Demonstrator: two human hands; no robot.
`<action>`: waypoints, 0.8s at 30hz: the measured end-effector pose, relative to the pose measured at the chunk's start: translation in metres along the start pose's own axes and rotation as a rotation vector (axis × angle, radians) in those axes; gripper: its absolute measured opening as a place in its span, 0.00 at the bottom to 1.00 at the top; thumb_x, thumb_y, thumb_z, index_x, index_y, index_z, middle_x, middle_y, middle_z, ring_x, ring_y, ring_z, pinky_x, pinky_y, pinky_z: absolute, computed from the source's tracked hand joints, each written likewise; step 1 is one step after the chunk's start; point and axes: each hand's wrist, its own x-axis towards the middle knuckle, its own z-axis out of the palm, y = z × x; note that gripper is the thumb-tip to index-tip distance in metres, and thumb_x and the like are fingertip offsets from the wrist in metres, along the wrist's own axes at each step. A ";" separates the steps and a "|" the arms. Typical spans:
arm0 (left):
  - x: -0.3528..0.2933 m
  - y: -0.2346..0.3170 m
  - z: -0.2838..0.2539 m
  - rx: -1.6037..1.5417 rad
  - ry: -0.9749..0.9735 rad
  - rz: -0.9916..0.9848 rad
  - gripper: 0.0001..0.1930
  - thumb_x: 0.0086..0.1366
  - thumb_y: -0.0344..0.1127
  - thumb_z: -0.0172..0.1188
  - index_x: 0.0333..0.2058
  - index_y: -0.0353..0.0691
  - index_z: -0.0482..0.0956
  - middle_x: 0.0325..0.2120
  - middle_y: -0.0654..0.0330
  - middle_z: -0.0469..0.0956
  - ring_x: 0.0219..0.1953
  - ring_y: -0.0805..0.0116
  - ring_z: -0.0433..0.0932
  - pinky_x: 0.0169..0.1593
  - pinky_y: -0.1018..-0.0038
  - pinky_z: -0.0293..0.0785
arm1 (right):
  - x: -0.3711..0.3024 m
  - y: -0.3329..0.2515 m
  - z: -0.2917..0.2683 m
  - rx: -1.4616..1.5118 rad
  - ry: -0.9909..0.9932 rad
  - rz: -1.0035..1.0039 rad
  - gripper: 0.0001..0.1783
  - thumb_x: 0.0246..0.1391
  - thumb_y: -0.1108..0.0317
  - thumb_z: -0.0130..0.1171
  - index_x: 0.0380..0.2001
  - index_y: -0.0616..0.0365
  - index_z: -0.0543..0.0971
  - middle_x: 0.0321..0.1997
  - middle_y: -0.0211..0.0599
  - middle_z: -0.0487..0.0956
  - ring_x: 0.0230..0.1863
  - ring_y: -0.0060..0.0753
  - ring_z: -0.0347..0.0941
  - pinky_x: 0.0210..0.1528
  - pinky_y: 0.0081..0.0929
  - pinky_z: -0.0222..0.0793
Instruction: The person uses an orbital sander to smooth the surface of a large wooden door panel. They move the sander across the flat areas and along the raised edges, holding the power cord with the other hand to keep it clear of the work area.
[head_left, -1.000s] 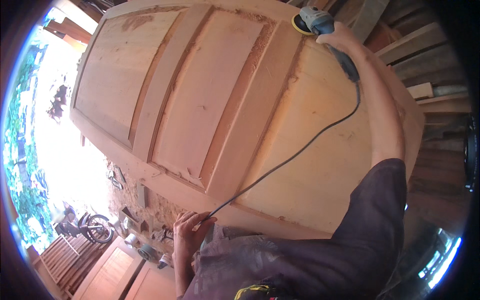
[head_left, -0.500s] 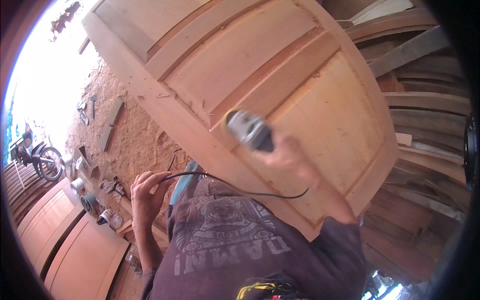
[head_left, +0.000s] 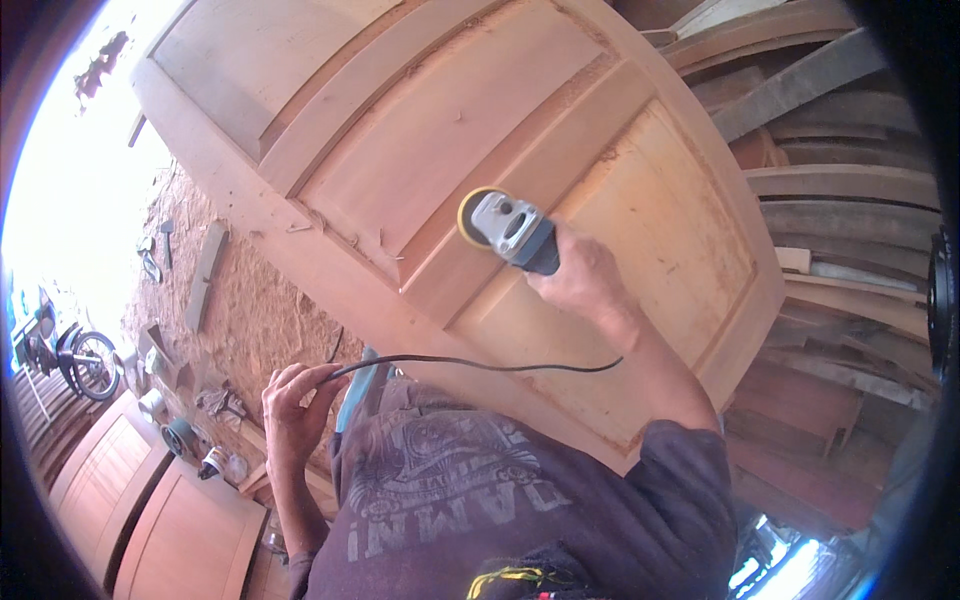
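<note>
My right hand [head_left: 585, 278] is wrapped round the body of an angle grinder [head_left: 515, 228] with a yellow-edged disc. The disc sits over a raised cross rail of a large panelled wooden door [head_left: 420, 130]; whether it touches the wood I cannot tell. Off the door's near left side, my left hand [head_left: 297, 395] pinches a black power cord [head_left: 480, 366]. That cord runs across in front of my shirt toward my right forearm, which hides its far end. Shavings and dust lie in the grooves between the door's panels.
Stacked curved boards [head_left: 850, 215] fill the right side. Sawdust covers the ground [head_left: 260, 290] at the left, with a hammer [head_left: 167, 243] and a wood offcut [head_left: 207, 275] on it. More wooden panels [head_left: 190, 530] lie at lower left, near a motorcycle [head_left: 75, 355].
The grinder and my right hand have moved slightly right and up along the rail, and their blur is gone. The view has shifted a little. My left hand keeps its pinch on the cord.
</note>
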 end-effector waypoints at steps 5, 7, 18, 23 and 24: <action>0.023 0.012 0.003 0.023 -0.069 0.034 0.11 0.62 0.29 0.79 0.43 0.36 0.93 0.33 0.54 0.89 0.37 0.60 0.87 0.44 0.65 0.80 | 0.028 0.032 -0.021 -0.007 0.104 0.006 0.26 0.55 0.57 0.73 0.53 0.57 0.80 0.40 0.62 0.88 0.46 0.71 0.86 0.49 0.62 0.83; 0.029 0.014 0.005 0.034 -0.080 0.034 0.11 0.62 0.29 0.79 0.43 0.35 0.93 0.33 0.54 0.89 0.37 0.60 0.87 0.44 0.65 0.80 | 0.040 0.046 -0.031 0.011 0.130 0.044 0.28 0.54 0.56 0.75 0.54 0.57 0.81 0.41 0.62 0.88 0.46 0.71 0.86 0.50 0.60 0.83; 0.066 0.042 0.020 0.045 -0.160 0.038 0.11 0.61 0.29 0.80 0.42 0.36 0.93 0.32 0.53 0.89 0.37 0.58 0.88 0.45 0.65 0.80 | 0.111 0.109 -0.100 0.053 0.176 0.174 0.31 0.48 0.54 0.76 0.53 0.59 0.86 0.49 0.63 0.89 0.54 0.68 0.86 0.57 0.53 0.82; 0.075 0.048 0.025 0.106 -0.176 -0.014 0.10 0.59 0.30 0.81 0.39 0.35 0.93 0.32 0.52 0.89 0.36 0.55 0.88 0.45 0.63 0.80 | 0.146 0.137 -0.125 0.083 0.160 0.177 0.31 0.45 0.56 0.75 0.53 0.60 0.86 0.49 0.62 0.89 0.54 0.65 0.87 0.57 0.49 0.82; 0.076 0.051 0.024 0.113 -0.185 -0.013 0.10 0.59 0.30 0.81 0.39 0.36 0.93 0.32 0.52 0.89 0.36 0.55 0.88 0.45 0.62 0.80 | 0.151 0.144 -0.121 0.084 0.199 0.160 0.31 0.45 0.56 0.75 0.53 0.60 0.86 0.49 0.61 0.89 0.55 0.64 0.87 0.58 0.48 0.82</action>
